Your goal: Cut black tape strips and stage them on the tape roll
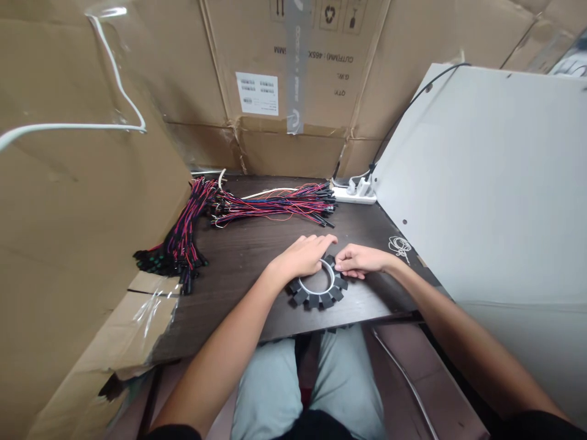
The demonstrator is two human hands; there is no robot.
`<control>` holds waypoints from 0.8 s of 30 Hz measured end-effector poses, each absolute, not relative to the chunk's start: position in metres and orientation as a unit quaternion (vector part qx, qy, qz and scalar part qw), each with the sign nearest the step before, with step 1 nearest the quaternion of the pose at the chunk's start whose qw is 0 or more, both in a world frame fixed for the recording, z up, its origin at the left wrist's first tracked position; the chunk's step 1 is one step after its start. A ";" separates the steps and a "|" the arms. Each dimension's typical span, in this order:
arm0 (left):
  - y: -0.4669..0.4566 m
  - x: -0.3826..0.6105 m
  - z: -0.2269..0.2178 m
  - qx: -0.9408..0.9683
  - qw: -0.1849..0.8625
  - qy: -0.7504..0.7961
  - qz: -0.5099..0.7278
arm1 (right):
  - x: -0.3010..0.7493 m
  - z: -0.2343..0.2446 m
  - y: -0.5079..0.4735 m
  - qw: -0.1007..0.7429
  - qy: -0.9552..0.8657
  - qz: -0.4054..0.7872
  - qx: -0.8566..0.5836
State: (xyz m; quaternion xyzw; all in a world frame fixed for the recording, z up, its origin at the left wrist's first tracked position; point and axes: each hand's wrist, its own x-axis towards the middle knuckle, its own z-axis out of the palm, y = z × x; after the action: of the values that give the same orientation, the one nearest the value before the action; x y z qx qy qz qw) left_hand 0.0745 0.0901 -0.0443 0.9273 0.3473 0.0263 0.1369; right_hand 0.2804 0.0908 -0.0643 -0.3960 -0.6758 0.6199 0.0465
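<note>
A dark wooden table (238,256) sat between big brown cardboard walls (68,244). Near its front edge lay a ring (317,291), round like a wheel, with a smooth pale band inside and chunky dark grey blocks sticking out all around like teeth. The person's left hand (302,255) lay flat over the top left part of the ring, its fingers stretched out and pressed on it, not curled around anything. The right hand (360,260) came in from the other side, and its fingertips (340,265) were pinched close together at the ring's upper right edge, touching the teeth there. One could not tell if they held something small. Farther back on the table lay two bundles of thin wires (275,205), red, blue and black, with small dark plugs at their ends; one bundle ran down the left side and one lay across the back. A white power strip (355,194) sat at the back right, with a black cord going up. A smooth grey board (481,183) stood on the right, and a little curl of white wire (400,247) lay near it.
</note>
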 end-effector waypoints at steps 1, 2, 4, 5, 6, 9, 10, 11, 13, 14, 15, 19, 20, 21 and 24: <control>0.090 0.074 -0.045 0.927 0.137 0.347 0.027 | 0.279 -0.063 0.091 0.041 -0.676 0.617 -0.401; 0.090 0.074 -0.045 0.928 0.137 0.346 0.027 | 0.279 -0.061 0.091 0.034 -0.676 0.613 -0.407; 0.091 0.074 -0.046 0.929 0.137 0.343 0.027 | 0.277 -0.058 0.091 0.020 -0.678 0.604 -0.419; 0.091 0.074 -0.047 0.930 0.136 0.341 0.027 | 0.276 -0.057 0.091 0.009 -0.679 0.598 -0.426; 0.091 0.074 -0.047 0.930 0.135 0.340 0.027 | 0.275 -0.056 0.092 -0.002 -0.680 0.591 -0.433; 0.091 0.073 -0.048 0.932 0.130 0.337 0.027 | 0.272 -0.053 0.095 -0.048 -0.679 0.571 -0.460; 0.092 0.073 -0.049 0.932 0.130 0.337 0.029 | 0.270 -0.053 0.096 -0.066 -0.675 0.564 -0.471; 0.092 0.073 -0.049 0.932 0.132 0.336 0.030 | 0.269 -0.052 0.098 -0.084 -0.670 0.558 -0.482; 0.091 0.072 -0.049 0.932 0.137 0.335 0.033 | 0.269 -0.049 0.101 -0.118 -0.666 0.538 -0.503; 0.091 0.071 -0.049 0.931 0.139 0.336 0.033 | 0.270 -0.048 0.103 -0.135 -0.670 0.524 -0.509; 0.090 0.071 -0.049 0.931 0.140 0.337 0.032 | 0.271 -0.047 0.105 -0.155 -0.675 0.509 -0.511; 0.091 0.073 -0.050 0.928 0.140 0.343 0.032 | 0.277 -0.045 0.108 -0.199 -0.695 0.468 -0.508; 0.092 0.075 -0.050 0.928 0.142 0.343 0.031 | 0.278 -0.045 0.107 -0.188 -0.695 0.466 -0.514; 0.093 0.077 -0.049 0.927 0.146 0.343 0.029 | 0.277 -0.045 0.104 -0.173 -0.692 0.465 -0.524; 0.087 0.080 -0.039 0.923 0.158 0.350 0.018 | 0.276 -0.042 0.091 -0.137 -0.691 0.441 -0.556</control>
State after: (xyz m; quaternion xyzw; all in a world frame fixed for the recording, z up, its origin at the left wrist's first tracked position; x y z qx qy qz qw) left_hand 0.0795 0.0871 -0.0392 0.9231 0.3501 0.0178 0.1580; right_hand 0.2758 0.0906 -0.0418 -0.5564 -0.6906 0.4413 -0.1368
